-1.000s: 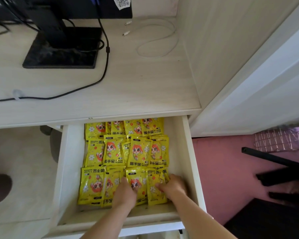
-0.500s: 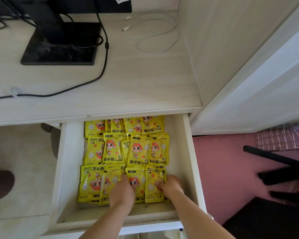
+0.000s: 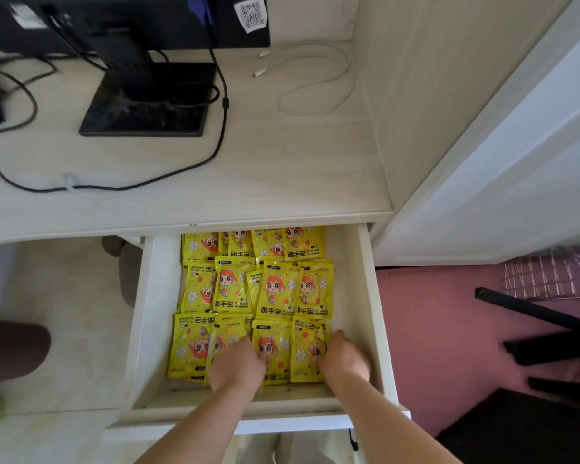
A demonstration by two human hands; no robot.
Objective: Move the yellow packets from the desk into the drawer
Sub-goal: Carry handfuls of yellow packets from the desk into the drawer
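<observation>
The white drawer (image 3: pixel 370 296) is pulled out below the desk (image 3: pixel 282 169). Several yellow hand-warmer packets (image 3: pixel 277 289) with a cartoon figure lie in it in three overlapping rows. My left hand (image 3: pixel 236 363) rests flat on the front row, its fingers pressing on two middle packets. At the right end of that row my right hand (image 3: pixel 344 360) curls its fingers on the edge of the front right packet (image 3: pixel 303 349), whose right edge is bent up. No yellow packet shows on the desk top.
A black monitor stand (image 3: pixel 141 105) with black cables (image 3: pixel 168 175) takes up the desk's left and back. A white cable (image 3: pixel 315 82) loops at the back right. A wooden side panel (image 3: pixel 432 95) and a white door (image 3: pixel 516 182) close off the right. Pink floor (image 3: pixel 432 329) lies to the right of the drawer.
Both hands stay on the front row of packets and shift only slightly. The camera has tipped up a little, so more of the monitor shows.
</observation>
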